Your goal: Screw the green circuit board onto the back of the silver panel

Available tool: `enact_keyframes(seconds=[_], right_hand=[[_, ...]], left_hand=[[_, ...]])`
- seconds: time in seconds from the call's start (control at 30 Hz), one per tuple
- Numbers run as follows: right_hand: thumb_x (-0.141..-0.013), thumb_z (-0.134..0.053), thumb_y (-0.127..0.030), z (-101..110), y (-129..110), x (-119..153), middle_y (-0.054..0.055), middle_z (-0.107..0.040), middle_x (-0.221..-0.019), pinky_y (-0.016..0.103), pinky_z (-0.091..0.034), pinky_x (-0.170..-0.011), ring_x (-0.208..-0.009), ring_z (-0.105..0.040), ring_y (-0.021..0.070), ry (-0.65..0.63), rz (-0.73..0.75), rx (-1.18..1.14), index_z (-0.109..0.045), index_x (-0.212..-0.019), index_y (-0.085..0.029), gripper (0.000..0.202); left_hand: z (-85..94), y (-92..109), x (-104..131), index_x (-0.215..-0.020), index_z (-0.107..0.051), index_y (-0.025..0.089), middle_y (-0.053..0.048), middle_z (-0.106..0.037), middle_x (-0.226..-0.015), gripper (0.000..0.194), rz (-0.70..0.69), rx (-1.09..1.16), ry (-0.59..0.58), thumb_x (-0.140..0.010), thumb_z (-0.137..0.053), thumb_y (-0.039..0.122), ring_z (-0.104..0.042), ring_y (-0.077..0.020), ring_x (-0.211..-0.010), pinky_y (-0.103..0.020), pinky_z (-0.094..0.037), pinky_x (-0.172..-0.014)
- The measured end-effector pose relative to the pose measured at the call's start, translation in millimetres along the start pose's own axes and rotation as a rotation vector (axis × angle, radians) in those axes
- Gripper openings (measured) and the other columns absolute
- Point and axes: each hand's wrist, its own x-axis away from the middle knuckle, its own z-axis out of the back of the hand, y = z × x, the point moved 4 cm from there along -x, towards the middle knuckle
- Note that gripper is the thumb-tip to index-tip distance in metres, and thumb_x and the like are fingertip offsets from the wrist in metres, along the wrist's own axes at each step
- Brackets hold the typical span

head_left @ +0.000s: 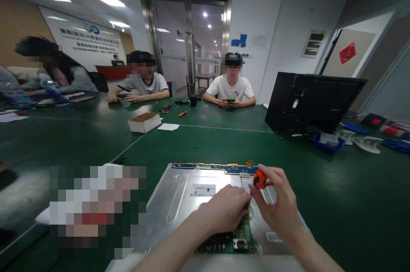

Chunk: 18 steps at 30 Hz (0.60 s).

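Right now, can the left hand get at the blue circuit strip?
Likely yes: the blue circuit strip lies mostly uncovered beyond the left hand, with only the metal panel between.

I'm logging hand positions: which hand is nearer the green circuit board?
Left. The left hand is over the far part of the green circuit board, contact hidden; the right hand is farther off, to its right, pinching an orange handle.

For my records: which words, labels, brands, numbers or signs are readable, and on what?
"福": red diamond on door.
"大数据科技有限公司": apparently, part of wall sign.
Too small or blurred: rest of sign, label on metal panel, lettering on glass doors, wall poster.
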Motion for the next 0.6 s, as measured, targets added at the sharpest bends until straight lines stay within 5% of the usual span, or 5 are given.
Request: enact_keyframes(seconds=[0.6], right_hand=[[-0.092,-0.06,-0.016,-0.2,0.1,-1.3,0.006,-0.064,-0.1,0.027,-0.058,-0.053,-0.07,-0.064,0.0155,0.011,-0.015,-0.048,-0.05,-0.134,-0.025,0.044]], left_hand=[[-0.9,0.1,-0.7,-0.099,-0.062,0.016,-0.01,-0.071,-0.099,0.009,0.023,-0.013,0.008,-0.091,-0.062,0.015,-0.068,-0.0272,-0.089,-0.035,-0.049,-0.074]])
